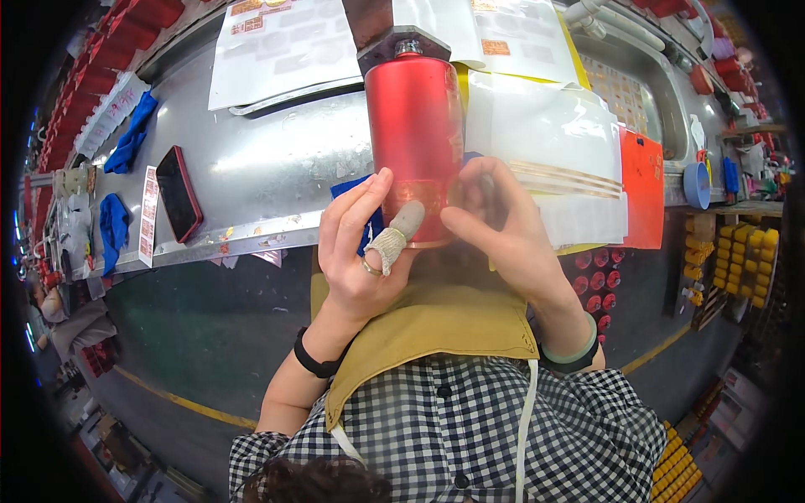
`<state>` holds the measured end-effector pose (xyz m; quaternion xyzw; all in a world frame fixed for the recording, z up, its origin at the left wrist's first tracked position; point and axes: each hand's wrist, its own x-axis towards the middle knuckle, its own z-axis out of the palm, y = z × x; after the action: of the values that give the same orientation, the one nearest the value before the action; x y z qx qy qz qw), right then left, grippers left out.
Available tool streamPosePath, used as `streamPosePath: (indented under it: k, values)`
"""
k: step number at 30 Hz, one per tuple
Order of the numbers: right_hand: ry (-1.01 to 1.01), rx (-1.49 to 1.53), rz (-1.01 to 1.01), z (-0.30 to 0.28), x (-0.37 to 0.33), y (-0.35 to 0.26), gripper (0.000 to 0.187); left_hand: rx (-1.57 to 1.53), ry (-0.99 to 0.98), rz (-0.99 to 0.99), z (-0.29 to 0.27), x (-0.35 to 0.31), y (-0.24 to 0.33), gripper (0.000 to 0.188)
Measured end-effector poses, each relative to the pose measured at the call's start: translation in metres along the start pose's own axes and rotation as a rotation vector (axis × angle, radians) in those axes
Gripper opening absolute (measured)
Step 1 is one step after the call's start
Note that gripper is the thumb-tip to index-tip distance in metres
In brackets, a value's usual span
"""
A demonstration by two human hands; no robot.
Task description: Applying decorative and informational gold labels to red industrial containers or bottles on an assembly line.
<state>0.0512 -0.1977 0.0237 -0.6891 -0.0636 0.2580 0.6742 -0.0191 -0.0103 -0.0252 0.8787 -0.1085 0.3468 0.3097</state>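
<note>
A glossy red cylinder (412,126) rests lengthwise in front of me, its far end against a metal fixture (377,33). A gold printed band (423,194) crosses its near end. My left hand (356,243) is closed around the lower left side, with a pale cover over the thumb, which presses on the band. The fingers of my right hand (507,222) curl around the lower right side, the thumb touching the surface and some fingertips hidden. A blue cloth (375,228) lies beside the cylinder under my left hand.
White decal sheets (293,50) and clear film (537,109) cover parts of the steel bench (277,151). To the left lie a phone (178,194), a decal strip (148,216) and blue cloths (114,230). On the right are a red sheet (642,189) and a sink (667,75).
</note>
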Motion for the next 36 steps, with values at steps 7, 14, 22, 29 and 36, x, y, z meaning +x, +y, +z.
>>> streamPosePath:
  k: [7, 14, 22, 29, 36]
  values:
    - [0.009, -0.020, -0.005, -0.0005, 0.0007, -0.0015, 0.036, 0.008, 0.005, 0.013, 0.0034, -0.0032, -0.0017, 0.046]
    - [-0.005, 0.003, 0.027, -0.0024, 0.0024, -0.0031, 0.035, 0.019, -0.011, 0.020, 0.0036, -0.0027, -0.0001, 0.046]
    - [-0.011, 0.015, 0.056, -0.0028, 0.0021, -0.0063, 0.034, 0.061, -0.037, 0.030, 0.0034, -0.0033, -0.0008, 0.047]
    - [-0.009, 0.023, 0.022, -0.0032, 0.0022, -0.0029, 0.034, 0.073, -0.062, 0.022, 0.0019, -0.0060, -0.0011, 0.043]
    - [-0.007, 0.012, 0.026, -0.0031, 0.0022, -0.0035, 0.034, 0.098, -0.060, 0.044, 0.0048, -0.0079, -0.0044, 0.041]
